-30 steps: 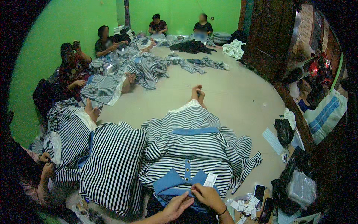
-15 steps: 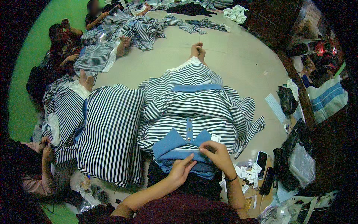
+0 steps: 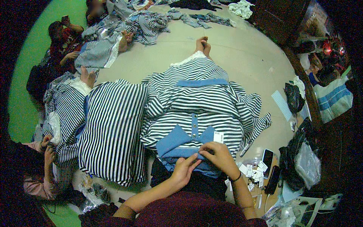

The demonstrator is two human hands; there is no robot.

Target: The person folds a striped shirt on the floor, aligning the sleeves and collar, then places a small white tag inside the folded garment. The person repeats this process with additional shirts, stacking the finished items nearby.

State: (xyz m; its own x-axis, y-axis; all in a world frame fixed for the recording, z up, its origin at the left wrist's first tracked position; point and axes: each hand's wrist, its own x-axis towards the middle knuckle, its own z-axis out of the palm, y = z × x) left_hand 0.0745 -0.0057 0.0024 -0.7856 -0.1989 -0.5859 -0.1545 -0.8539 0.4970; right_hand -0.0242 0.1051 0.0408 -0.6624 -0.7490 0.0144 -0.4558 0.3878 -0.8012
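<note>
A black-and-white striped shirt (image 3: 170, 120) with a blue denim-like collar (image 3: 174, 139) and a buttoned blue placket lies across my lap and legs. My left hand (image 3: 184, 169) grips the near part of the collar, its fingertips partly hidden by the cloth. Just right of it, my right hand (image 3: 220, 157) pinches thumb and forefinger together at the inner neck; what lies between them is too small to make out. A white tag (image 3: 218, 137) stands out beyond my right knuckles, over the collar's right point.
A plump striped bundle (image 3: 113, 130) lies at my left, beside a co-worker's hands (image 3: 48, 149). At my right are loose white tags (image 3: 255, 174), a phone (image 3: 267, 162), a dark object (image 3: 273, 181) and black plastic bags (image 3: 293, 159). Striped garments (image 3: 145, 28) are heaped far off.
My hands have drawn closer together at the collar, the right shifting slightly left. The tag stands a little higher and more upright. The whole view has shifted slightly.
</note>
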